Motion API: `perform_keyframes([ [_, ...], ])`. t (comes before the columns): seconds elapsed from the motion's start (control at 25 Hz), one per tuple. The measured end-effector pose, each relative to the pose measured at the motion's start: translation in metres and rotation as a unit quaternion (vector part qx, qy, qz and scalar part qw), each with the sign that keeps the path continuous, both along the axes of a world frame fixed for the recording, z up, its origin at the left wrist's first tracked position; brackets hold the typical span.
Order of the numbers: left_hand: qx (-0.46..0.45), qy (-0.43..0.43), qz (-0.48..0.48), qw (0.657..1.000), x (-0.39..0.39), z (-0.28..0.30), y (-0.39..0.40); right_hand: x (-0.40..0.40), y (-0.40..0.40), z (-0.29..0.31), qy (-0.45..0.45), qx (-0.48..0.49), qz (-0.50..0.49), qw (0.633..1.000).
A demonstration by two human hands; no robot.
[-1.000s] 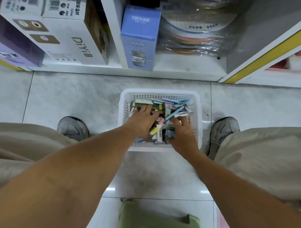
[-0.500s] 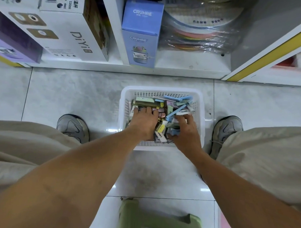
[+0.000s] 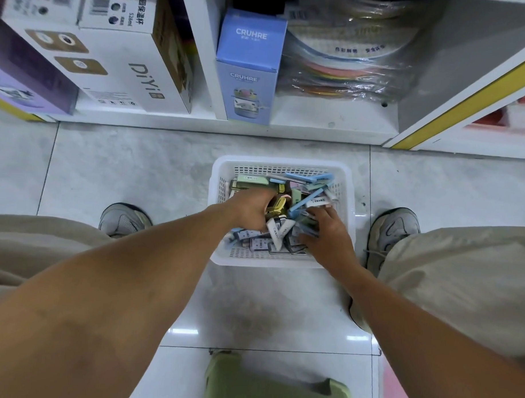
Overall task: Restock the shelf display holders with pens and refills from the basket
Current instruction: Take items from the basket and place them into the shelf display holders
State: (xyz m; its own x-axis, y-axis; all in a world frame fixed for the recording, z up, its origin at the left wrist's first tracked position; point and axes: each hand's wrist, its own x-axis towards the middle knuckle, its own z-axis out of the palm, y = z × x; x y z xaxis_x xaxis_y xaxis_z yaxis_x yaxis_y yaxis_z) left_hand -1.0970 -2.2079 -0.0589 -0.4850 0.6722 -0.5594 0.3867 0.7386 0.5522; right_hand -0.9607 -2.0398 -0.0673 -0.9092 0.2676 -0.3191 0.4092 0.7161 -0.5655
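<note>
A white perforated basket (image 3: 349,202) stands on the floor tiles between my feet. It holds several small packs of pens and refills (image 3: 310,197) in blue, green, yellow and white, lying in a loose heap. My left hand (image 3: 249,208) is inside the basket at its left middle, fingers curled down around a yellow-green pack (image 3: 277,206). My right hand (image 3: 325,233) lies flat on the packs at the near right, fingers spread and touching them. No display holders are in view.
The bottom white shelf (image 3: 317,120) runs along the back with a DiYi box (image 3: 134,75), a blue CRUHRE box (image 3: 249,64) and wrapped coloured discs (image 3: 349,65). My shoes (image 3: 123,220) flank the basket. A green stool (image 3: 266,386) sits below me.
My left hand has pulled back from the far packs and curled its fingers over the yellow-green pack. My right hand slid slightly nearer and flattened. The camera has tilted a little.
</note>
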Motion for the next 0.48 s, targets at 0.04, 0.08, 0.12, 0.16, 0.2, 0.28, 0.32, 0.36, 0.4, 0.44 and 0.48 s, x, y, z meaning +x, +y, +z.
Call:
perform_keyframes([
  [0.04, 0.01, -0.019, 0.012, 1.0, -0.001, 0.0, 0.0, -0.001, 0.001, 0.0, -0.004, 0.001, -0.006, 1.0],
  [0.08, 0.015, -0.031, 0.023, 0.999, -0.002, 0.001, 0.0, -0.001, 0.002, 0.001, -0.006, 0.006, -0.011, 1.0],
  [0.12, 0.017, -0.037, 0.033, 0.999, -0.004, 0.002, 0.0, -0.001, 0.003, 0.001, -0.007, 0.015, -0.015, 1.0],
  [0.16, 0.02, -0.044, 0.044, 0.998, -0.006, 0.002, 0.001, -0.001, 0.005, 0.001, -0.01, 0.031, -0.018, 0.999],
  [0.2, 0.028, -0.054, 0.055, 0.997, -0.008, 0.003, 0.002, 0.0, 0.007, 0.0, -0.015, 0.054, -0.017, 0.998],
  [0.28, 0.049, -0.071, 0.072, 0.994, -0.012, 0.006, 0.005, 0.0, 0.009, 0.0, -0.041, 0.102, 0.003, 0.994],
  [0.32, 0.052, -0.066, 0.072, 0.994, -0.013, 0.008, 0.006, 0.001, 0.008, 0.0, -0.045, 0.112, 0.015, 0.993],
  [0.36, 0.052, -0.053, 0.071, 0.995, -0.014, 0.009, 0.008, 0.001, 0.007, 0.0, -0.039, 0.113, 0.02, 0.993],
  [0.4, 0.048, -0.035, 0.07, 0.996, -0.014, 0.011, 0.009, 0.002, 0.005, 0.001, -0.029, 0.111, 0.017, 0.993],
  [0.44, 0.044, -0.016, 0.073, 0.996, -0.014, 0.012, 0.011, 0.002, 0.004, 0.001, -0.025, 0.112, 0.013, 0.993],
  [0.48, 0.044, 0.002, 0.083, 0.996, -0.014, 0.013, 0.011, 0.002, 0.003, 0.001, -0.027, 0.121, 0.016, 0.992],
])
